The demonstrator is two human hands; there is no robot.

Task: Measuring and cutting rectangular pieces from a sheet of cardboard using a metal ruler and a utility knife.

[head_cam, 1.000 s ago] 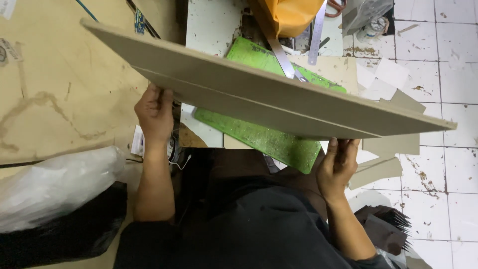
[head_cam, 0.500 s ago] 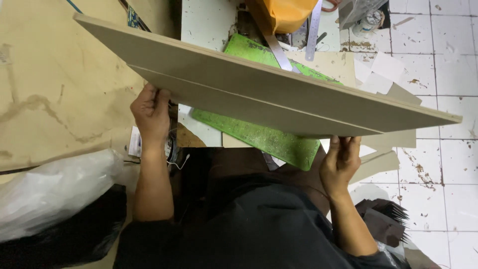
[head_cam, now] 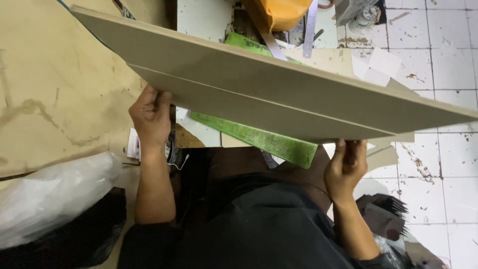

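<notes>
Holding a long beige board up in the air, tilted, stretching from upper left down to the right edge. Left hand gripping the board's near edge, fingers curled shut around it. Right hand pinching the same edge further right, thumb and fingers closed on it. Lying beneath the board: a green cutting mat on the white tiled floor, a metal ruler and an orange bag beyond. Resting at lower left, a white plastic bag.
</notes>
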